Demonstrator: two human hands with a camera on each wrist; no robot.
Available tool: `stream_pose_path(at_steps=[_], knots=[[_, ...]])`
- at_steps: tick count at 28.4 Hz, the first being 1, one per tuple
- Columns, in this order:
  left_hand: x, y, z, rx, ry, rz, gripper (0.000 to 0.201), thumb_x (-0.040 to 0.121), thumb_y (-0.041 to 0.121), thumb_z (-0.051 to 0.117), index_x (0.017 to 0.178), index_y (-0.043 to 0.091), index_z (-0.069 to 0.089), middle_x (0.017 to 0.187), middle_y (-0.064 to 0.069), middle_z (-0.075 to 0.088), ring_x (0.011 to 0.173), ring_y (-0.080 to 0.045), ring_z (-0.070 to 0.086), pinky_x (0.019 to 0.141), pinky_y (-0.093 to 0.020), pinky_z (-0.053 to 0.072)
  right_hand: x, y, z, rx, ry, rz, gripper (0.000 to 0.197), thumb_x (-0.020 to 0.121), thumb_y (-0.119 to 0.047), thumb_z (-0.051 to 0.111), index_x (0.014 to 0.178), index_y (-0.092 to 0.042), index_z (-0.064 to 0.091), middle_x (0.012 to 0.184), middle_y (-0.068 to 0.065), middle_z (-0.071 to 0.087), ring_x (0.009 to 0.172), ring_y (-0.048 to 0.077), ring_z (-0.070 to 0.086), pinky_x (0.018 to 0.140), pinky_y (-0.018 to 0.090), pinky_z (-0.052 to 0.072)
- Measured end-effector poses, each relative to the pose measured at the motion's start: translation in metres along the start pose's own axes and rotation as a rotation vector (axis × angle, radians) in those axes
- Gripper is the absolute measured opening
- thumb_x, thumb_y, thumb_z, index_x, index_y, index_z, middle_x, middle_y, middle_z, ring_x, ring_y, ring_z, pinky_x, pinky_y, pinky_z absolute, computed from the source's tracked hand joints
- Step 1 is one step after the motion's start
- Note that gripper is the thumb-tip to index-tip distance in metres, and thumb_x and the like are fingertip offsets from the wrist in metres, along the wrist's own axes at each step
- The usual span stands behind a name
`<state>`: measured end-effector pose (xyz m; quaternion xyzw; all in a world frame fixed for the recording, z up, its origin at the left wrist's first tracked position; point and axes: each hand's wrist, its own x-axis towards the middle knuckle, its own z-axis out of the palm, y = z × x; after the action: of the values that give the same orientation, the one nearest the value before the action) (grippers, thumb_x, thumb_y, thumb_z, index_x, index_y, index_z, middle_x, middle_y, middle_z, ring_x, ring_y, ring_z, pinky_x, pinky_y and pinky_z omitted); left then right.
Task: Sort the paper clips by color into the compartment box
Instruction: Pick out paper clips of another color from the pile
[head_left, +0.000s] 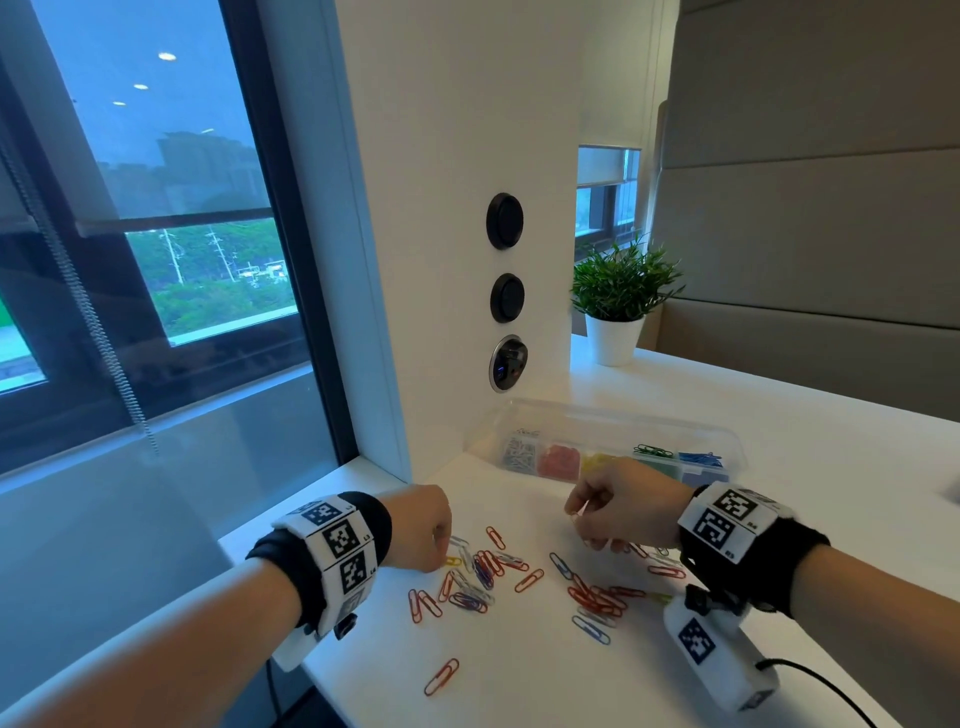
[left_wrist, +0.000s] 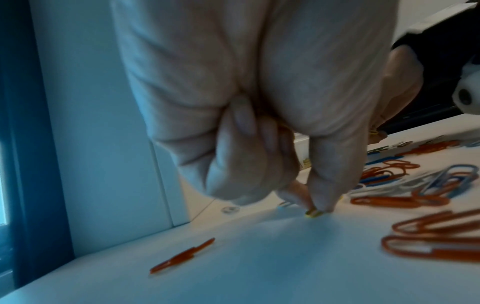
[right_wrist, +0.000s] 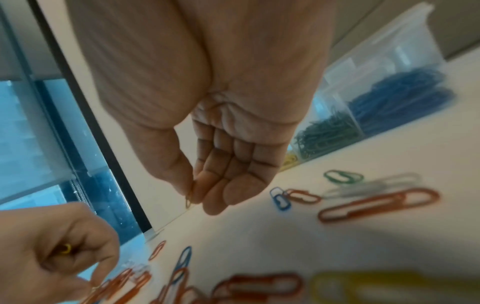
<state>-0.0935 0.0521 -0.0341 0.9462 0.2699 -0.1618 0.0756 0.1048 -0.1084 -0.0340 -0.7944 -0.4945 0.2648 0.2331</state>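
Head view: white desk (head_left: 519, 675) by a window, w/ loose red, blue, white & yellow wire paper clips (head_left: 488, 577) scattered between both hands. Clear plastic compartment box (head_left: 608, 447), lid open, sits at the back against the white pillar; its cells run white, red, yellow, green, blue, left to right. Left hand (head_left: 421, 530) is down at the left edge of the scatter, fingers curled. Right hand (head_left: 618, 504) is raised just in front of the box, thumb & forefinger closed on a thin clip. Small potted green plant (head_left: 621, 301) stands behind.

Left wrist view: thumb and forefinger tips (left_wrist: 322, 197) meet on the desk, pinching a small yellow paper clip (left_wrist: 313, 214); other fingers folded into the palm. Red clips lie right.

Right wrist view (blurred): thumb & forefinger pinch a clip (right_wrist: 189, 197), prob. yellow; remaining fingers loosely bent. The blue and green cells are at the upper right.
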Motion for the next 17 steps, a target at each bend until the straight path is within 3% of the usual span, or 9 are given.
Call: stream_pose_path(at_steps=[5,8,12,14,17], knots=[[0.003,0.002,-0.005,0.004,-0.125,-0.047,0.009,0.088,0.019,0.055,0.080,0.016,0.057,0.075,-0.002,0.051,0.063,-0.017,0.044,0.058,-0.021,0.039,-0.006,0.001,0.007,0.109,-0.001,0.005,0.005,0.084,-0.007,0.068,0.084,-0.012,0.069,0.073,0.003,0.072,0.069,0.014,0.070,0.062,0.022,0.055],[0.000,0.004,-0.004,-0.003,-0.136,-0.064,0.012,0.089,0.019,0.053,0.078,0.015,0.056,0.071,0.000,0.049,0.063,-0.015,0.044,0.061,-0.023,0.040,-0.006,-0.002,0.010,0.130,0.011,0.016,0.005,0.085,-0.006,0.067,0.085,-0.010,0.068,0.075,0.005,0.072,0.068,0.014,0.069,0.061,0.023,0.055],[-0.007,0.000,-0.002,-0.034,-0.049,0.007,0.008,0.094,0.023,0.054,0.096,0.016,0.059,0.092,0.004,0.052,0.080,-0.013,0.048,0.071,-0.021,0.041,-0.005,-0.008,0.014,0.171,0.036,0.028,0.008,0.084,-0.005,0.069,0.090,-0.009,0.067,0.076,0.007,0.072,0.065,0.014,0.070,0.058,0.024,0.055],[-0.008,-0.007,-0.002,-0.118,0.030,0.045,0.018,0.093,0.029,0.060,0.106,0.017,0.063,0.102,0.006,0.052,0.089,-0.011,0.049,0.080,-0.022,0.043,-0.002,-0.011,0.016,0.172,0.035,0.039,0.005,0.084,-0.006,0.070,0.087,-0.010,0.068,0.075,0.006,0.073,0.065,0.015,0.070,0.059,0.025,0.055],[-0.006,-0.008,0.001,-0.141,0.076,0.059,0.021,0.089,0.029,0.068,0.105,0.016,0.070,0.112,0.005,0.060,0.098,-0.011,0.053,0.093,-0.026,0.046,0.002,-0.013,0.019,0.158,0.028,0.047,0.003,0.084,-0.010,0.071,0.081,-0.012,0.071,0.076,0.005,0.074,0.068,0.015,0.070,0.062,0.025,0.056]])
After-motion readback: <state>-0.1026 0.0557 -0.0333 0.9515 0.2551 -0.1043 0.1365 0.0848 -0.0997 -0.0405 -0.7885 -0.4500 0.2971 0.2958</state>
